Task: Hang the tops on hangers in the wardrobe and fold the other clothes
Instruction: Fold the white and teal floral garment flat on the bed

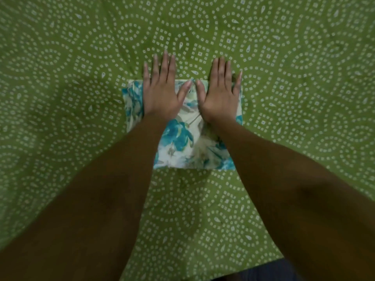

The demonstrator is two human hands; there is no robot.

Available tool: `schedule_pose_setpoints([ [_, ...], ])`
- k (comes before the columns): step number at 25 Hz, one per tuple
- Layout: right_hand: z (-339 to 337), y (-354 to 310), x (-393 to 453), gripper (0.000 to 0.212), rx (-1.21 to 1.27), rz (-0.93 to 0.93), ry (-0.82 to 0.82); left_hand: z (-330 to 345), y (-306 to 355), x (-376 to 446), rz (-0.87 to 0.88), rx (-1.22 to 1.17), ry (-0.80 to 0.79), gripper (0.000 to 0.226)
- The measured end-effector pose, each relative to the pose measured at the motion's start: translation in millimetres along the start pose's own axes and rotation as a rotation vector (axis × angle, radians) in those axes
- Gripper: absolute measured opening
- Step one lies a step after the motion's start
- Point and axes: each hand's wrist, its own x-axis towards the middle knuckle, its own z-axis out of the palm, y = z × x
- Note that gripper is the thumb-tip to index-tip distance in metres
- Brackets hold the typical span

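A folded rectangular cloth with a white and teal floral print [182, 138] lies at the centre of a green bedsheet dotted with white swirls [294, 57]. The left hand [162, 92] and right hand [219, 96] press flat on its 12 o'clock half, fingers straight, thumbs nearly touching

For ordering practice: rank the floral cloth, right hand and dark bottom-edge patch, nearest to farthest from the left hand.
1. floral cloth: under the left hand, touched.
2. right hand: just right, thumbs nearly meeting.
3. dark patch: bottom edge, farthest.
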Motion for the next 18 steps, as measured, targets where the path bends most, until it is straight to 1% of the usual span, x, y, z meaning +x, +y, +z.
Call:
schedule_pose_setpoints([
  [2, 3.7, 14.4, -13.3, 0.069, -0.017, -0.046, 0.037, 2.8, -9.2, -13.4, 0.035, 0.009, 0.055, 0.075],
  [3, 4.3, 24.7, -28.5, 0.068, 0.010, -0.019, 0.037, 4.8, -16.9, -27.8, 0.034, 0.007, 0.067, 0.073],
  [6, 1.9, 51.3, -83.5, 0.072, 0.161, 0.194, -0.014, 14.5, -44.1, -84.6, -0.007, -0.019, 0.045, 0.071],
  [8, -2.3, 50.2, -108.3, 0.072, 0.238, 0.313, -0.039, 20.3, -61.4, -119.3, -0.089, -0.092, 0.000, 0.072],
  [9, -7.6, 45.9, -117.1, 0.070, 0.310, 0.354, -0.047, 21.1, -68.4, -138.5, -0.141, -0.102, -0.029, 0.073],
  [10, -12.0, 42.7, -120.1, 0.065, 0.446, 0.401, -0.058, 22.6, -73.7, -154.9, -0.171, -0.077, -0.060, 0.074],
  [11, -19.8, 41.1, -116.7, 0.059, 0.650, 0.484, -0.095, 23.3, -77.9, -167.8, -0.178, -0.041, -0.099, 0.076],
  [12, -32.9, 40.8, -109.3, 0.052, 0.880, 0.597, -0.186, 21.5, -81.4, -176.4, -0.177, -0.025, -0.137, 0.078],
  [13, -51.1, 39.8, -100.4, 0.046, 1.085, 0.700, -0.330, 16.1, -84.6, -181.4, -0.176, -0.028, -0.168, 0.080],
  [14, -73.6, 36.8, -94.9, 0.042, 1.224, 0.759, -0.492, 3.0, -85.9, -184.6, -0.180, -0.050, -0.171, 0.081],
  [15, -98.9, 31.4, -91.9, 0.038, 1.269, 0.758, -0.614, -13.8, -83.9, -185.6, -0.189, -0.094, -0.147, 0.080],
  [16, -127.8, 21.5, -91.5, 0.034, 1.303, 0.713, -0.684, -35.0, -78.2, -185.6, -0.223, -0.158, -0.088, 0.078],
  [17, -157.7, 7.9, -93.4, 0.031, 1.335, 0.662, -0.699, -60.8, -71.9, -187.7, -0.268, -0.226, -0.030, 0.076],
  [18, -190.7, -8.4, -98.0, 0.026, 1.376, 0.609, -0.689, -89.8, -63.5, -193.0, -0.313, -0.292, -0.010, 0.075],
])
